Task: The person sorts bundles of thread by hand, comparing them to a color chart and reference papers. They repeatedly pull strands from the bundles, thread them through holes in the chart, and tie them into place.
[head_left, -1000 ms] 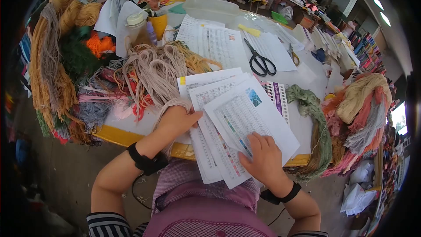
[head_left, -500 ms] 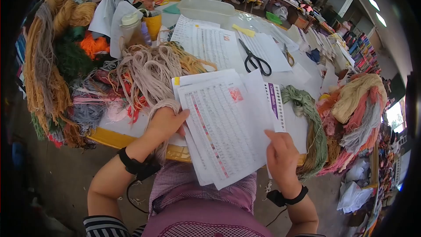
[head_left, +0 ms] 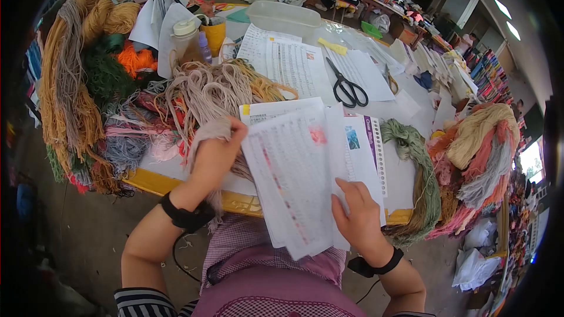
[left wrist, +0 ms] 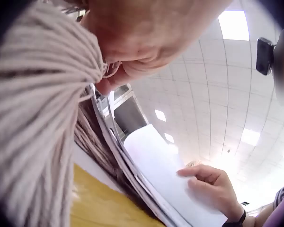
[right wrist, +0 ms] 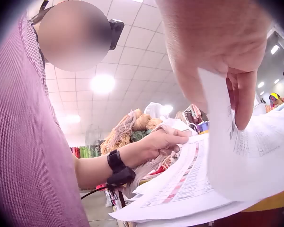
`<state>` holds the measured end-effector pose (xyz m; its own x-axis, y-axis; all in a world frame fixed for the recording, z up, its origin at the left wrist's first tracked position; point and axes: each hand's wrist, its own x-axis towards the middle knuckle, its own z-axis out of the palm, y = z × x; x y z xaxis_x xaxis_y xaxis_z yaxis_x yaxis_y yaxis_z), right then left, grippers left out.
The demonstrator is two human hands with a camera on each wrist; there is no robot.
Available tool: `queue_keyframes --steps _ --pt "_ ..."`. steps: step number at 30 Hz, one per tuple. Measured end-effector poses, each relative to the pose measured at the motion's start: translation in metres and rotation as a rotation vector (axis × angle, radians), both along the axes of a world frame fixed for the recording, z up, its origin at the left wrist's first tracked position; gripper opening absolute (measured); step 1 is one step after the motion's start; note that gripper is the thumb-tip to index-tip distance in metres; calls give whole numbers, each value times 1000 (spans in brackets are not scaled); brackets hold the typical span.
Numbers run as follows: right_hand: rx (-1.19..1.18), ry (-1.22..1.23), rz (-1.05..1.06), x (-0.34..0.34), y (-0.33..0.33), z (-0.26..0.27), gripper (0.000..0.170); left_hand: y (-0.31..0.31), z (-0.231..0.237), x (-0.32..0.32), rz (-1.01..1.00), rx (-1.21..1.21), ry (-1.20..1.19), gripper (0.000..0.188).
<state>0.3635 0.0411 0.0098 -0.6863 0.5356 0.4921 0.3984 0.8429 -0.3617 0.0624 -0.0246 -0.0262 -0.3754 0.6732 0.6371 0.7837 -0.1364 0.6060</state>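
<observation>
My left hand (head_left: 214, 155) grips a beige hank of yarn (left wrist: 42, 104), which hangs down past the wrist. Its thumb and fingertips are right at the left edge of a stack of printed charts (head_left: 288, 182) over the table's front edge. The top chart has rows of small print, a strip of coloured squares and a red picture. In the right wrist view, a bent sheet of paper (right wrist: 227, 170) runs up into my right hand (right wrist: 217, 52), held between thumb and fingers. Beneath that hand, a chart with a blue picture (head_left: 352, 138) shows at the stack's right.
Black scissors (head_left: 348, 87) lie on more printed sheets behind the stack. Piled yarn (head_left: 200, 91) covers the left side, and a green hank (head_left: 420, 164) hangs over the front right edge. A purple-and-white punched card (head_left: 376, 147), a jar (head_left: 187, 38) and a clear tub (head_left: 284, 16) are also there.
The blue-picture chart, on top at first, now lies to the right, and the red-picture chart is on top. My right hand moved right, then back onto the sheets. My left fingers rose slightly.
</observation>
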Motion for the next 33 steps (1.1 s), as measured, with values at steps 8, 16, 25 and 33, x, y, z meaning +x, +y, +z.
queue_keyframes --steps 8,16,25,33 --pt "-32 9 10 -6 3 -5 35 -44 34 -97 321 -20 -389 20" --pt "-38 -157 162 -28 -13 -10 54 -64 29 -89 285 -134 -884 28" --pt "-144 -116 199 -26 -10 -1 60 -74 26 -53 106 -192 -582 26" --pt "-107 -178 140 -12 -4 -9 56 -72 126 -140 728 280 394 17"
